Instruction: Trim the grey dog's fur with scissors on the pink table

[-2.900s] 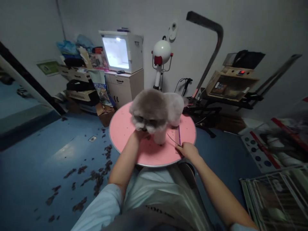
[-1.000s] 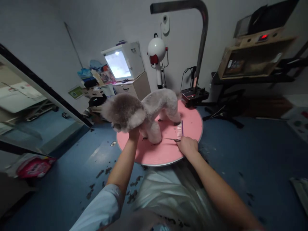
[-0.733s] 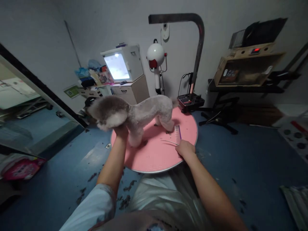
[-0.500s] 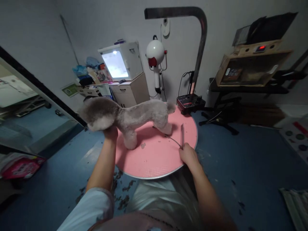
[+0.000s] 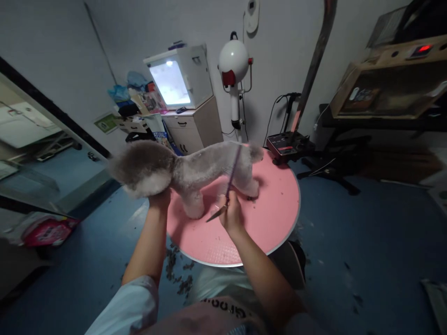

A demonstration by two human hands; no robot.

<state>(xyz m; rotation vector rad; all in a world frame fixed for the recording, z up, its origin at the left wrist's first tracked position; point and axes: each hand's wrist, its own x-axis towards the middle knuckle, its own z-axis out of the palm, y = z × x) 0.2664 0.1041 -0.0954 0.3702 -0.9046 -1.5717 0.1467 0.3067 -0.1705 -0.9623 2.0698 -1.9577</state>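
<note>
One round pink tabletop carries everything the hands work on, and it lies directly beneath the right grip and just to the right of the left grip. Standing on the tabletop is a small grey dog, side-on, with its fluffy head toward the left and its short tail toward the right; its front legs are planted between the two grips and its hind legs stand beyond the right grip. The left grip is raised under the dog's muzzle, fingers closed up against the chin fur and holding the head level. The right grip is closed around two tools at once. A purple comb rises out of the top of that grip, tilted up and to the right, with its teeth lying against the dog's flank and back. A pair of scissors sticks out of the same grip to the lower left, blades together and pointing down toward the tabletop, just in front of the dog's front leg. Dark fur clippings lie scattered on the blue floor below the left forearm, near the tabletop's front edge. Far beyond both grips, against the wall, stand a lit white cabinet and a white round-headed dryer.
</note>
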